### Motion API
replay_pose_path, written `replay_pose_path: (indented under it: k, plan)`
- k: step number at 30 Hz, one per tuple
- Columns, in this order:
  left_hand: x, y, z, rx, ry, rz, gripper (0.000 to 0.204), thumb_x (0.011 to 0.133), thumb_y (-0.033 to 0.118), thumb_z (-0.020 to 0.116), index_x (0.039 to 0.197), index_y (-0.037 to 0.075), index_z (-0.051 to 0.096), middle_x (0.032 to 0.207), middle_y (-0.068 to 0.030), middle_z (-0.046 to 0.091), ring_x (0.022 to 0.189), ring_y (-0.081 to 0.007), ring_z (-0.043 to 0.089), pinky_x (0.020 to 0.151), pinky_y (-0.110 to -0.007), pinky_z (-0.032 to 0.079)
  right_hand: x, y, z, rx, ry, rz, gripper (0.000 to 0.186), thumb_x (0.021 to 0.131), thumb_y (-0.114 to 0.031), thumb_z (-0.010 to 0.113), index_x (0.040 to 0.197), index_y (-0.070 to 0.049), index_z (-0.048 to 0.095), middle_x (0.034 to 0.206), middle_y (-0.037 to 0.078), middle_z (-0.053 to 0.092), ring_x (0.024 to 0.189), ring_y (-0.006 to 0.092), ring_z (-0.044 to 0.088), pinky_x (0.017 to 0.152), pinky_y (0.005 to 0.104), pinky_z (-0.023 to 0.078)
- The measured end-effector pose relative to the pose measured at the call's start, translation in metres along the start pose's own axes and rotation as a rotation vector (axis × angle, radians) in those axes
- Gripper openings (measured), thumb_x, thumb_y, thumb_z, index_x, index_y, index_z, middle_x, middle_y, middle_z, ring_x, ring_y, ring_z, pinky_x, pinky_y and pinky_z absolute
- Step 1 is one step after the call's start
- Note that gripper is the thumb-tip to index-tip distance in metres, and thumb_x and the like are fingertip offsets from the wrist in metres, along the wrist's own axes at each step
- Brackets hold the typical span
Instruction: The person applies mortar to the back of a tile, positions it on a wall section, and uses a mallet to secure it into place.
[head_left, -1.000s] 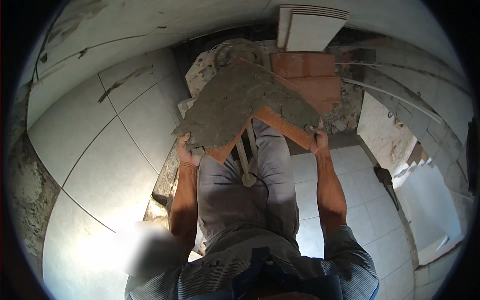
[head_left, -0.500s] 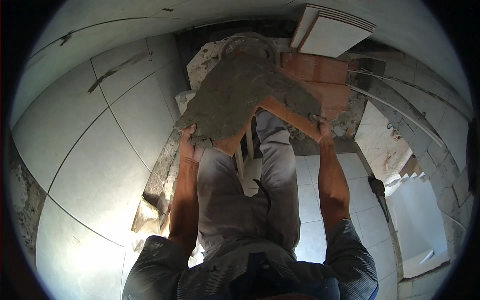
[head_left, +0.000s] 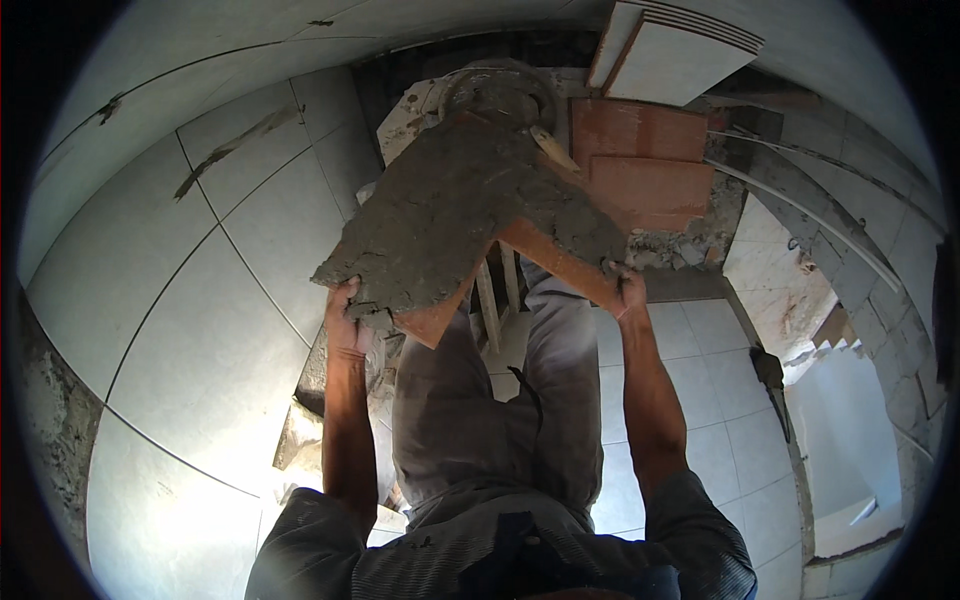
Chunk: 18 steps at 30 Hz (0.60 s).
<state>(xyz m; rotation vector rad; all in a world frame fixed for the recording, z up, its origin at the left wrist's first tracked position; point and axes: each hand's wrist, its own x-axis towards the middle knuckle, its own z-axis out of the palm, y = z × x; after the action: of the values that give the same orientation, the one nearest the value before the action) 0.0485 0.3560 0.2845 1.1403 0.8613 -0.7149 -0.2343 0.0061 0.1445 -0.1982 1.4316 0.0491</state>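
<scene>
Between my two hands I hold up a reddish-brown tile (head_left: 430,322), cut to an angled shape with a notch at its near side. Grey wet mortar (head_left: 440,210) covers nearly all of its upper face, leaving bare tile along the notch. My left hand (head_left: 347,315) grips the near left corner, its fingers smeared with mortar. At the right end, my right hand (head_left: 628,290) is closed on the tile's edge. Beyond the tile sits a round bucket (head_left: 500,90), partly hidden by it. A trowel-like tool with a yellowish handle (head_left: 556,152) shows at the tile's far right edge.
Large pale tiles (head_left: 215,320) cover the wall on the left. Reddish tiles (head_left: 650,190) lie at the far right, below a leaning stack of white-faced tiles (head_left: 685,60). A dark tool (head_left: 768,375) rests on the floor at right. Light floor tiles (head_left: 680,350) lie beyond my legs.
The mortar-covered tile has shifted left and slightly toward me, with both hands still on it. The yellowish handle has come into sight behind its right side.
</scene>
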Motion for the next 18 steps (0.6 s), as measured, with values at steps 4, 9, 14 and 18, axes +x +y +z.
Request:
replay_pose_path:
  k: [4,9,14,18]
  plan:
    - [0.003,0.034,0.003,0.084,0.025,0.024,0.051,0.085,0.007,0.05,0.134,0.002,0.04,0.129,-0.0122,0.051,0.117,-0.0259,0.05,0.101,-0.037,0.04,-0.007,0.037,0.011,0.088,0.002,0.003,0.037,0.08,0.004,0.044,0.115,-0.003,0.052,0.107,0.011,0.059,0.101,0.0267,0.059,0.091,0.0453,0.05]
    - [0.015,0.058,0.003,0.177,0.003,0.055,0.05,0.085,0.006,0.048,0.133,0.001,0.041,0.128,-0.0129,0.051,0.117,-0.0262,0.05,0.101,-0.037,0.04,-0.015,0.065,0.032,0.134,0.006,-0.011,0.042,0.077,0.006,0.045,0.117,-0.005,0.052,0.107,0.009,0.058,0.099,0.0266,0.059,0.09,0.0459,0.051]
    - [0.03,0.06,0.008,0.288,0.011,0.04,0.051,0.085,0.007,0.047,0.135,0.003,0.039,0.132,-0.0123,0.048,0.12,-0.0259,0.048,0.101,-0.036,0.04,0.008,0.077,0.041,0.128,0.099,0.121,0.025,0.086,-0.004,0.044,0.109,0.002,0.05,0.108,0.017,0.055,0.1,0.0341,0.059,0.086,0.056,0.052]
    - [0.027,0.049,0.027,0.298,-0.033,0.07,0.051,0.086,0.007,0.048,0.136,0.003,0.038,0.132,-0.0124,0.048,0.12,-0.0256,0.048,0.101,-0.036,0.04,0.043,0.072,0.024,0.08,0.083,0.214,0.032,0.085,0.0,0.043,0.116,0.002,0.047,0.109,0.012,0.055,0.098,0.0286,0.06,0.085,0.0479,0.054]
